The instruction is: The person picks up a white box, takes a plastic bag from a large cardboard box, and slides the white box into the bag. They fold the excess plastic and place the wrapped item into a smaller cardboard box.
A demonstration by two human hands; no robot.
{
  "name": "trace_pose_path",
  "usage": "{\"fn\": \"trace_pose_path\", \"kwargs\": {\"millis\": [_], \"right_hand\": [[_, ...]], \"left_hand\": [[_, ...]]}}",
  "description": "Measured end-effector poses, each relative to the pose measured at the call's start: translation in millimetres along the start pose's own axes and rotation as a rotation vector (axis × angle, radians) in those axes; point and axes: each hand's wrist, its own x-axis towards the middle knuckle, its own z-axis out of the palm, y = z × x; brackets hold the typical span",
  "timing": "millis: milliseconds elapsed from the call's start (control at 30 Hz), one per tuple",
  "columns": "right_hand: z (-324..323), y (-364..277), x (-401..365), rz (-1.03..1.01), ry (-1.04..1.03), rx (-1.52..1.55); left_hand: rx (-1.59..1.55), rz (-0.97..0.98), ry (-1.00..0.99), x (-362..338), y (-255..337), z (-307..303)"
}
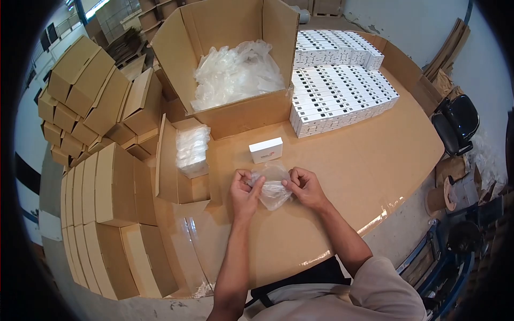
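Observation:
A clear plastic bag (274,197) is stretched between my two hands over the cardboard-covered table (369,160). My left hand (246,191) pinches its left edge with thumb and fingers. On the other side, my right hand (305,187) grips the bag's right edge the same way. Just beyond the bag stands a small white box (266,150) with dark and red print on its front. To the left, an open carton (166,166) holds several plastic-wrapped packs (191,148) in a row.
A large open carton (243,119) full of loose clear bags (238,75) stands at the back. Rows of white boxes (342,96) with dark squares are at the back right. Brown cartons (112,198) stand along the left side. A black chair (455,123) is off to the right.

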Motion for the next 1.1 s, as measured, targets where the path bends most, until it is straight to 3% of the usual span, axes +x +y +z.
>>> {"fn": "trace_pose_path", "kwargs": {"millis": [233, 567, 667, 767, 867, 967, 1067, 1100], "right_hand": [[20, -25, 3, 0.107, 0.002, 0.17], [1, 2, 3, 0.104, 0.039, -0.1], [1, 7, 4, 0.027, 0.061, -0.131], [5, -5, 5, 0.077, 0.093, -0.099], [-2, -3, 5, 0.087, 0.033, -0.165], [4, 6, 8, -0.107, 0.112, -0.085], [18, -32, 6, -0.165, 0.145, 0.069], [13, -29, 9, -0.226, 0.084, -0.023]], "left_hand": [[0.116, -0.029, -0.003, 0, 10, -5], [0.337, -0.009, -0.123, -4, 36, 6], [0.383, 0.068, -0.146, 4, 5, -11], [0.434, 0.001, -0.114, 3, 16, -9], [0.268, -0.023, -0.09, 0, 27, 2], [0.281, 0.036, -0.091, 1, 24, 2], [0.332, -0.051, -0.135, 1, 23, -4], [0.341, -0.052, -0.14, 1, 22, -4]]}}
